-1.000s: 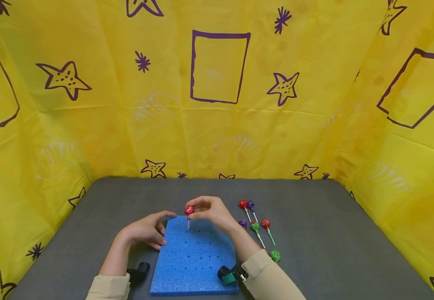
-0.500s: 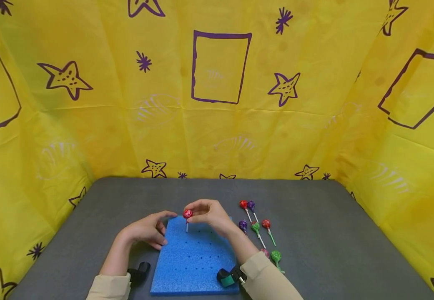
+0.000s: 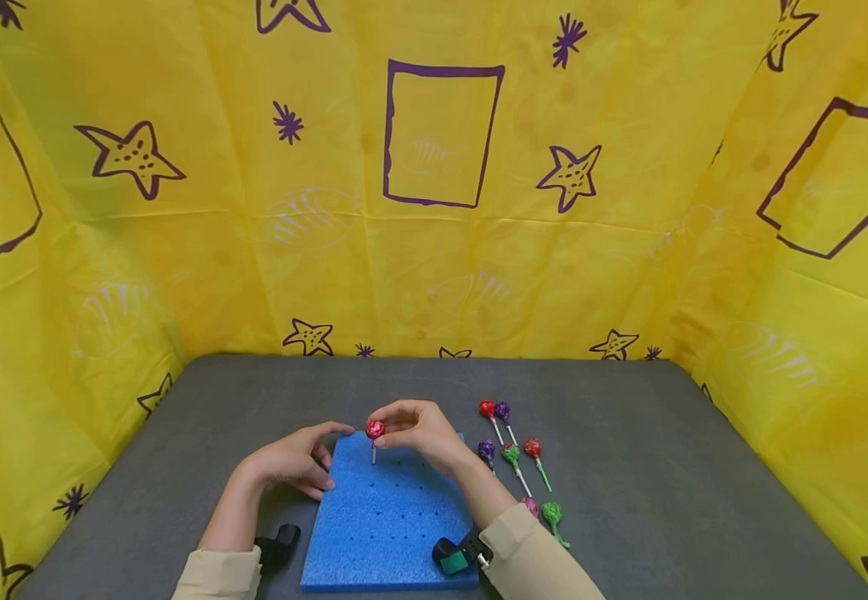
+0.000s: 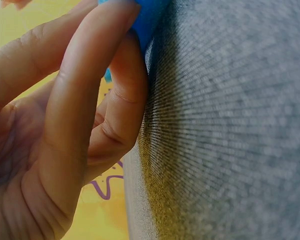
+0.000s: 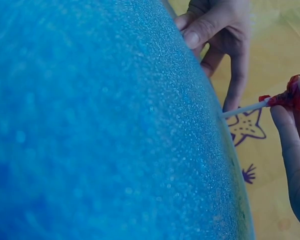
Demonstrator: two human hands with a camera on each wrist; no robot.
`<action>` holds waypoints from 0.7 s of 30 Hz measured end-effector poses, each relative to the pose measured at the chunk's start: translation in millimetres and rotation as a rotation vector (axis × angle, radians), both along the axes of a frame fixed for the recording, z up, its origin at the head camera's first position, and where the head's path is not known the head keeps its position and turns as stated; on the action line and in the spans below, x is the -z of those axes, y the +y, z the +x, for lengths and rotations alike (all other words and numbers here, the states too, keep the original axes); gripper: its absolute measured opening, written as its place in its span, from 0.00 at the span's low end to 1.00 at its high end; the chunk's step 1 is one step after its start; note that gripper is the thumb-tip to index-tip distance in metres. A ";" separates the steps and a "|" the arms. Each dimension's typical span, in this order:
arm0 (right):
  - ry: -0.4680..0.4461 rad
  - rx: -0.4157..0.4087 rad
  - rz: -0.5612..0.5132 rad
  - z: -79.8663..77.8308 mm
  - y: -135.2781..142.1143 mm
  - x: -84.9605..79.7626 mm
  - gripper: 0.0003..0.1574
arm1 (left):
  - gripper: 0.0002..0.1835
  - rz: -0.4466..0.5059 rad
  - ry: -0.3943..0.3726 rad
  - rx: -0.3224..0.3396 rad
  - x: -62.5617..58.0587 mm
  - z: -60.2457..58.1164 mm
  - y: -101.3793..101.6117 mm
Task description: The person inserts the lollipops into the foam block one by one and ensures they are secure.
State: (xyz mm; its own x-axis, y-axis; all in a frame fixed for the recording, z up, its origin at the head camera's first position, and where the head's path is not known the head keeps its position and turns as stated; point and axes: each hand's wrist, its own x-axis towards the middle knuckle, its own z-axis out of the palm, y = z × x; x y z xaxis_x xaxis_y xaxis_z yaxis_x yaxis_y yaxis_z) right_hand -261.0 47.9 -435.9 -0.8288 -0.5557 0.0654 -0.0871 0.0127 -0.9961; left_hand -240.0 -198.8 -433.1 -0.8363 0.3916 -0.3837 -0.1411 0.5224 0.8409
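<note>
Between thumb and fingers my right hand (image 3: pixel 424 433) pinches a red-wrapped lollipop (image 3: pixel 375 428) by its head. Its white stick points down at the far left part of a blue foam board (image 3: pixel 388 562), which has rows of small holes. The right wrist view has the stick's end (image 5: pixel 230 114) right at the board's surface. My left hand (image 3: pixel 294 458) holds the board at its far left corner, thumb on the left side and index finger stretched to the back edge. Close up in the left wrist view, the fingers (image 4: pixel 122 95) bend beside the blue edge, low over the table.
To the right of the board lie several lollipops: a red one (image 3: pixel 487 408), purple ones (image 3: pixel 503 411), green ones (image 3: pixel 551 512), a red one with a green stick (image 3: pixel 533 448) and a pink one (image 3: pixel 529 505). Yellow patterned cloth (image 3: pixel 441 275) surrounds the dark table (image 3: pixel 666 483).
My right hand has lowered the red lollipop slightly toward the board, its stick's end now at the surface. The left hand has kept its place.
</note>
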 end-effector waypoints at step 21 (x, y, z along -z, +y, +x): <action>-0.003 -0.032 0.069 0.1 -1.3 3.2 0.20 | 0.42 0.004 0.007 -0.002 0.5 1.2 -0.5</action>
